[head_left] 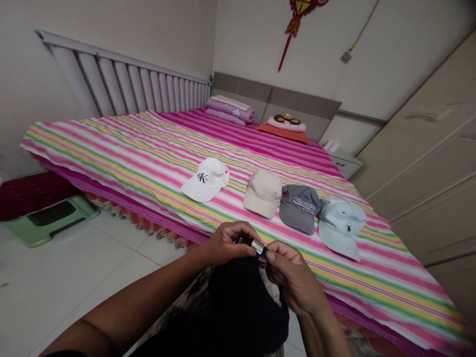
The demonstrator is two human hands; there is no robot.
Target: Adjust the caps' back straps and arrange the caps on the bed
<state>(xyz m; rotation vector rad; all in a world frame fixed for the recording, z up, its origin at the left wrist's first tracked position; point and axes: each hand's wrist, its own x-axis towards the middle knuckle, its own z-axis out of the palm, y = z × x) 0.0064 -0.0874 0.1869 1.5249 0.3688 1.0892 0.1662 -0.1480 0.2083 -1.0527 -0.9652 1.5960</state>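
A black cap (238,295) hangs below my two hands, its rear opening and strap facing up. On the strap sits a silver metal buckle (257,246). My left hand (228,244) is closed on the strap just left of the buckle, thumb on top. At the buckle's other side my right hand (288,270) pinches the strap's dark end between thumb and fingers. Beyond them on the bed lie a white cap (208,179) with black letters, a beige cap (263,192), a grey cap (299,207) with white script, and a pale blue cap (341,225).
A striped sheet (122,148) covers the bed, whose edge is right before me. Folded purple bedding (230,110) and an orange pillow (282,133) rest by the headboard. A green stool (55,218) stands on the floor at left; a wardrobe (435,148) lines the right.
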